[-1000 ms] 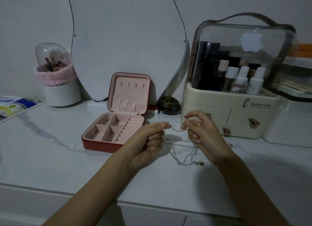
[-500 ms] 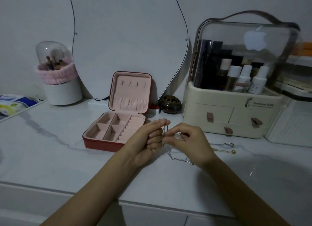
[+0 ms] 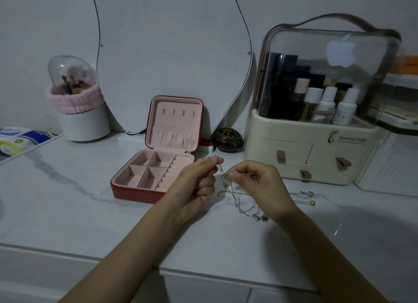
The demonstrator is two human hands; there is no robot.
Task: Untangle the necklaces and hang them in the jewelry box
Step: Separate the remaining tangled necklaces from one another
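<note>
A tangle of thin silver necklaces (image 3: 239, 203) hangs between my two hands above the white marble counter, its lower loops and a small pendant resting on the surface. My left hand (image 3: 196, 182) pinches a chain end between thumb and forefinger. My right hand (image 3: 257, 185) pinches the chains just to the right of it. The red jewelry box (image 3: 135, 193) stands open left of my hands, pink inside, with a row of hooks in its upright lid (image 3: 176, 119). Loose necklace ends with a gold bead (image 3: 307, 198) lie to the right.
A cream cosmetics organiser (image 3: 312, 158) with a clear lid stands at the back right. A curved mirror (image 3: 172, 49) leans on the wall behind the box. A white brush holder (image 3: 79, 121) with a pink band sits back left. A small dark round pot (image 3: 228, 139) sits beside the box.
My hands came together from apart, then separated slightly. The right hand now pinches the chains lower, and more of the tangle hangs visible beneath it.
</note>
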